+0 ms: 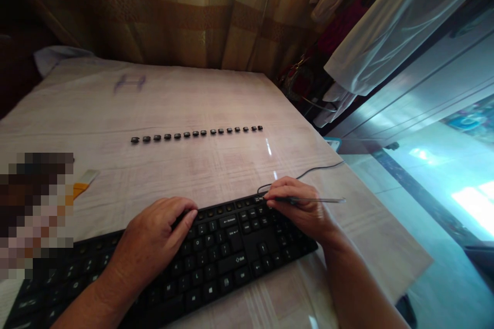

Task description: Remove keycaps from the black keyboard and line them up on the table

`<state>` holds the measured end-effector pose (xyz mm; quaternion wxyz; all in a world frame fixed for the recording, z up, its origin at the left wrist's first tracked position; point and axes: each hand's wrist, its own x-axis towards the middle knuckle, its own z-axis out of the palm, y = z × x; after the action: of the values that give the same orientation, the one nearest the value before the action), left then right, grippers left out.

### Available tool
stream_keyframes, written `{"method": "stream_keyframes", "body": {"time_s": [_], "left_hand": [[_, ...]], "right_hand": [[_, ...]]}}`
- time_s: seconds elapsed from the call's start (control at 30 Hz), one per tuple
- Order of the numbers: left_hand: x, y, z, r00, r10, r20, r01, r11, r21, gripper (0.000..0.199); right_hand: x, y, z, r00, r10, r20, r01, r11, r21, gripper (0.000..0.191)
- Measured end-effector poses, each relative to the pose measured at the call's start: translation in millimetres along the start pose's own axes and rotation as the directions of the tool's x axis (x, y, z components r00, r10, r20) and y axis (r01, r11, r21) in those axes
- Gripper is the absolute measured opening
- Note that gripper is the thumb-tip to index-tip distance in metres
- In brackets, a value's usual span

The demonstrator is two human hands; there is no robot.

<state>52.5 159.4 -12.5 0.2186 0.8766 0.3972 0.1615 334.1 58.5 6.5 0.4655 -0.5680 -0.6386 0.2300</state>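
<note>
A black keyboard point(227, 247) lies on the table along its near side. Its top row shows round bare spots where keycaps are off. My left hand point(160, 231) rests over the keyboard's upper edge, thumb and fingers closed; whatever is between them is hidden. In my right hand point(297, 205) is a thin stick-like tool point(328, 200), its tip end at the keyboard's top right part. Several small black keycaps point(195, 133) stand in a line across the middle of the table, apart from both hands.
A pale checked cloth covers the table point(216, 97). A scraper with an orange part point(80, 187) lies at the left, beside a pixelated area. The keyboard's cable point(316, 168) runs off the right edge. Curtains point(185, 15) hang behind, clothes point(370, 36) at the right.
</note>
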Motion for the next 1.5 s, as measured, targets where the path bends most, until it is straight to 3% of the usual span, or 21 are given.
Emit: {"method": "stream_keyframes", "body": {"time_s": [0.27,0.9,1.13,1.5], "left_hand": [[0,-1,0.3,1.0,0.004,0.0,-0.004,1.0,0.004,0.035],[-1,-1,1.1,1.0,0.009,0.006,-0.009,1.0,-0.001,0.035],[0,0,-0.3,1.0,0.013,0.017,-0.013,1.0,0.014,0.033],[-1,3,-1.8,1.0,-0.002,0.024,0.001,1.0,0.03,0.033]], "right_hand": [[0,13,6,0.998,0.053,0.045,-0.053,0.998,0.019,0.007],[14,12,11,0.991,-0.022,0.13,0.032,0.997,-0.071,0.008],[15,23,10,0.991,0.029,0.127,-0.027,0.999,-0.018,0.012],[15,19,7,0.986,0.108,0.128,-0.106,0.994,-0.029,0.021]]}}
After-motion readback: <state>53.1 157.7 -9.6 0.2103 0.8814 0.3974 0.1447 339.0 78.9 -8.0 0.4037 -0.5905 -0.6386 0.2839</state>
